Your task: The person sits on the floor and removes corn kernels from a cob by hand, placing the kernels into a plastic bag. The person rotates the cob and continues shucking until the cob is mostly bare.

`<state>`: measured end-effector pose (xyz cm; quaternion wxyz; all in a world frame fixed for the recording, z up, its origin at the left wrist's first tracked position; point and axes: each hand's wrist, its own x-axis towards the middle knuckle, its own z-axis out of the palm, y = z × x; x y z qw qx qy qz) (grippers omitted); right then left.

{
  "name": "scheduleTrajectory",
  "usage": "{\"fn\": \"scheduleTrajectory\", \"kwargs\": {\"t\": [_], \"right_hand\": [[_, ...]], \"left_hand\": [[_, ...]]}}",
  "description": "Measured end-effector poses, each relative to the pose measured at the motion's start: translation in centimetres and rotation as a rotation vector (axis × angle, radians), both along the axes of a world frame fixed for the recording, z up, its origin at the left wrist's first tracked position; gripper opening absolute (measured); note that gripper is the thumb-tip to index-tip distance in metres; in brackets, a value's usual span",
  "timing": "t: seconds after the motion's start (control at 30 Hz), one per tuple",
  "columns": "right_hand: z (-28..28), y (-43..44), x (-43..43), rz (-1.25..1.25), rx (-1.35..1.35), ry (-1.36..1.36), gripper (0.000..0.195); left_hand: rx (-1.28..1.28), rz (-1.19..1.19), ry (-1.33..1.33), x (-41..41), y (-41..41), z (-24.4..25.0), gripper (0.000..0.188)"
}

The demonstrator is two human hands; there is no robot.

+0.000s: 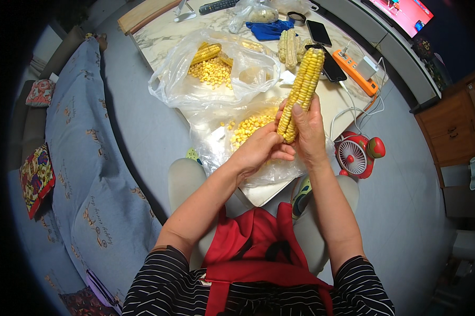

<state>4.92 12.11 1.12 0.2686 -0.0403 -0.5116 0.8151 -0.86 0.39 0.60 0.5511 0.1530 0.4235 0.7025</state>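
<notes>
A yellow corn cob [304, 91] with rows of kernels stands tilted between my hands, its tip pointing away from me. My right hand [310, 126] grips its lower part, thumb along the near side. At the cob's bottom end, my left hand [267, 144] touches the kernels with thumb and fingers; whether it also grips the cob I cannot tell. Beneath them lies a clear plastic bag [210, 144] with loose corn kernels [247, 128]. Farther back, another open plastic bag [166, 85] holds loose kernels [211, 73] and several cobs [206, 54].
On the marble-patterned table [152, 33], stripped cobs [288, 49], a blue cloth [269, 29], two phones [318, 32] and an orange power strip [356, 73] lie beyond the bags. White cables hang over the right edge, near a red fan [351, 156]. A covered sofa [83, 158] stands left.
</notes>
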Motion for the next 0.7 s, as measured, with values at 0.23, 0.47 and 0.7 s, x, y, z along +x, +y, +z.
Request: {"fn": "scheduleTrajectory", "kwargs": {"t": [0.23,0.47,0.7], "right_hand": [[0.5,-0.2,-0.1,-0.013,-0.090,0.013,0.039],[0.0,0.4,-0.1,-0.015,-0.001,-0.004,0.036],[0.0,0.4,-0.2,-0.037,-0.064,-0.002,0.039]], "left_hand": [[0.028,-0.007,-0.069,-0.1,0.0,-0.1,0.026],[0.013,-0.036,-0.108,-0.5,-0.4,-0.4,0.023],[0.016,-0.037,0.047,-0.2,-0.2,-0.3,0.024]]}}
